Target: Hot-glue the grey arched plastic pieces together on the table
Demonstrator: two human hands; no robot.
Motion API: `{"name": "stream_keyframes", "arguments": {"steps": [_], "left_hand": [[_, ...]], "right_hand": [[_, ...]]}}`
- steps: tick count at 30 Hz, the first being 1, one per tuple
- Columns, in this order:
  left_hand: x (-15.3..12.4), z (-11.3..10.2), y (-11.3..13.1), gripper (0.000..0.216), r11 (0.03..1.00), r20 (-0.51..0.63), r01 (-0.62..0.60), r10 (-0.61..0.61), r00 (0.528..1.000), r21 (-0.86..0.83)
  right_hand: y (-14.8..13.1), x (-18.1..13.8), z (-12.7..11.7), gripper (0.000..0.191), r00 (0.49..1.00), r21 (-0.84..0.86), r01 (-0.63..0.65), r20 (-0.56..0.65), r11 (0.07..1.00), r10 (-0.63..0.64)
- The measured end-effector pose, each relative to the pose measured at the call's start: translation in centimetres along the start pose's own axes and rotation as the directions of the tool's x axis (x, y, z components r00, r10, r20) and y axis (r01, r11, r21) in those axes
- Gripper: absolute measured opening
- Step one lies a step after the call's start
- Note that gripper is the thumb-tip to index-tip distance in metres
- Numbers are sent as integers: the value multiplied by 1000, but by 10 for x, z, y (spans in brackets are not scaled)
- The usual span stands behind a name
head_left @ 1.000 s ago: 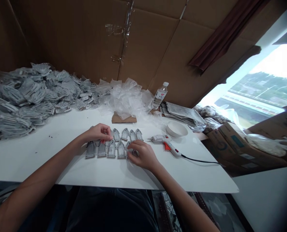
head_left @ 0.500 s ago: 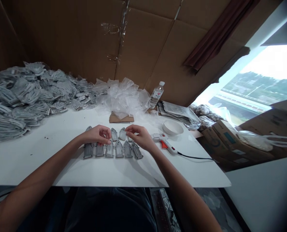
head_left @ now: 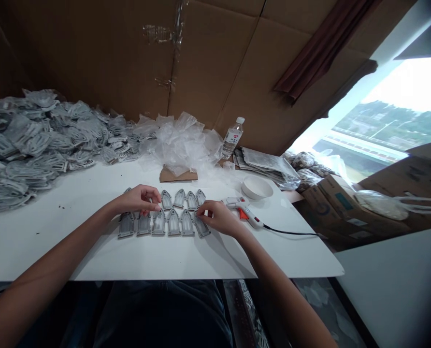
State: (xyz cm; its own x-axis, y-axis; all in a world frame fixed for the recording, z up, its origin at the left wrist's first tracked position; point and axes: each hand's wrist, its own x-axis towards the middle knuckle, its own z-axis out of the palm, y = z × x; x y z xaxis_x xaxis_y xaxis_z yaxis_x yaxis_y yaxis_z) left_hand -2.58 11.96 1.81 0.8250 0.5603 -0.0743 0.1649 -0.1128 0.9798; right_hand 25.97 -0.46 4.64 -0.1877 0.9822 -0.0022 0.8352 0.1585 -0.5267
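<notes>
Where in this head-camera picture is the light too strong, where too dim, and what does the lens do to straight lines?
Head view: the window at right is blown out; the cardboard wall is dim; wide-angle stretch tilts the wall seams and window frame.

Shows dull grey with paler silvery edges on the arch-shaped pieces [head_left: 166, 222]. Reads plain white across the table [head_left: 56, 241] and on the bowl [head_left: 256, 187]. White body and orange trigger on the glue gun [head_left: 242, 209], black on its cord [head_left: 291, 233]. Clear on the bottle [head_left: 232, 140], with white cap and red-and-white label. Silvery grey through the bagged heap [head_left: 37, 135]; see-through and whitish on the loose bags [head_left: 181, 140]. Plain brown over the cardboard wall [head_left: 92, 48]; dark maroon on the curtain [head_left: 320, 53]. Brown with blue-green print on the box [head_left: 331, 205].
</notes>
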Motion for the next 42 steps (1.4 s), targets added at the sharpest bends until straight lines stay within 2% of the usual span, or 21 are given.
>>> {"name": "stream_keyframes", "arguments": {"steps": [4,6,8,10,12,14,17,19,22,26,28,30,35,38,42], "left_hand": [[-3,1,5,33,1000,-31,12,-11,999,18],[-4,3,8,34,999,-56,10,-9,998,33],[-6,4,11,34,998,-79,4,0,997,56],[-7,5,13,34,996,-97,-3,11,995,84],[-7,7,16,34,993,-112,-12,25,993,116],[-6,10,20,32,989,-125,-19,38,991,144],[-6,25,30,26,968,-126,-45,78,989,246],[-7,42,36,23,905,-84,-102,150,985,413],[-6,77,40,19,731,21,-214,264,964,648],[4,121,32,15,427,163,-349,414,895,834],[11,136,26,15,305,193,-354,451,871,884],[18,147,19,17,235,207,-349,472,857,907],[28,158,7,15,185,216,-380,570,793,906],[28,158,5,20,178,222,-408,615,756,895],[24,153,8,22,212,249,-451,598,762,867]], "right_hand": [[1,-15,-12,21,990,-27,-56,-132,998,52],[7,-28,-22,19,966,-50,-129,-234,990,114],[18,-44,-33,20,913,-76,-247,-353,966,205],[34,-58,-41,23,830,-97,-398,-461,912,314],[51,-69,-45,30,755,-113,-529,-514,841,406],[65,-73,-44,37,725,-138,-599,-512,789,461],[81,-68,-36,40,732,-173,-624,-471,762,492],[87,-62,-31,41,740,-182,-626,-448,759,503],[93,-54,-28,34,746,-171,-623,-424,763,514],[98,-54,-31,24,758,-131,-598,-413,791,505],[99,-57,-33,23,762,-98,-580,-418,809,495],[100,-60,-35,23,763,-57,-563,-421,824,492],[97,-63,-38,23,761,16,-539,-418,842,496],[92,-59,-38,22,783,39,-508,-395,860,481],[89,-53,-35,30,830,68,-440,-348,895,435]]}}
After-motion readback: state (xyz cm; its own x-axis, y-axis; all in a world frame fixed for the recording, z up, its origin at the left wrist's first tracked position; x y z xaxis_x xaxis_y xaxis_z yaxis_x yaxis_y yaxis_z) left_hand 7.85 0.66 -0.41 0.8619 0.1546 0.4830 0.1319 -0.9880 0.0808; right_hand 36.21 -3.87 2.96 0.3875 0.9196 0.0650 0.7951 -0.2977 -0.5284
